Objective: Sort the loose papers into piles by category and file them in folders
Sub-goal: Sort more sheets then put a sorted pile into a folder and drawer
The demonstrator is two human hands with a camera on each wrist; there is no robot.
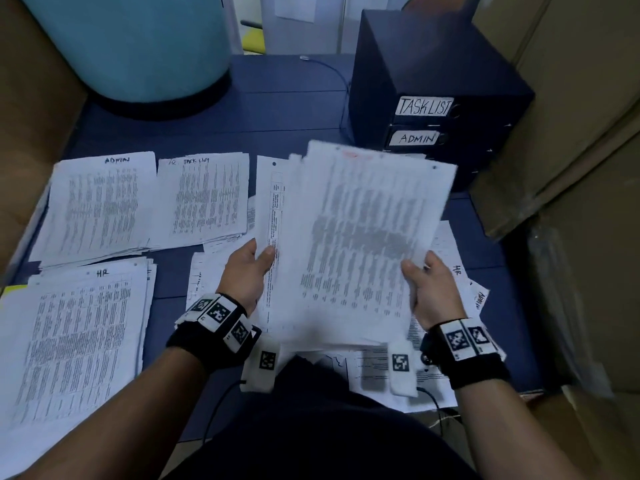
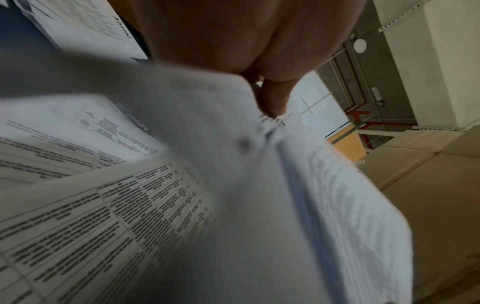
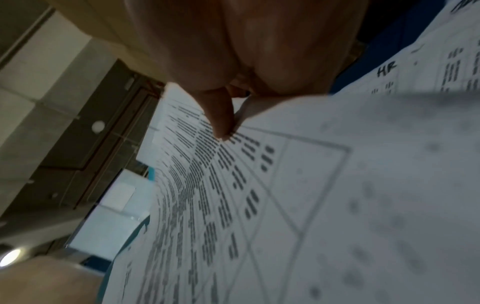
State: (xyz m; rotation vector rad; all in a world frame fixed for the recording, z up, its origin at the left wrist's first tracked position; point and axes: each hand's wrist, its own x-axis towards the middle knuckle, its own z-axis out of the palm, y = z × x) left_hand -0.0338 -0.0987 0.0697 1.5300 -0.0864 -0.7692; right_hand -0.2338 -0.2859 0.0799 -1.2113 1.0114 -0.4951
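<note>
A sheaf of printed papers (image 1: 353, 237) is lifted off the blue table, blurred by motion. My left hand (image 1: 252, 268) grips its left edge, thumb on top; my right hand (image 1: 424, 282) grips the right edge the same way. In the left wrist view the thumb (image 2: 275, 98) pinches the sheets (image 2: 259, 205); in the right wrist view the thumb (image 3: 221, 115) presses on the printed page (image 3: 233, 195). Three sorted piles lie on the left: ADMIN (image 1: 100, 206), TASK LIST (image 1: 206, 199) and HR (image 1: 76, 344).
A dark file box (image 1: 433, 95) with drawers labelled TASK LIST and ADMIN stands at the back right. Loose sheets (image 1: 460, 278) lie beneath the held sheaf, one marked HR. A teal cylinder (image 1: 131, 43) stands back left. Cardboard boxes (image 1: 571, 168) wall the right side.
</note>
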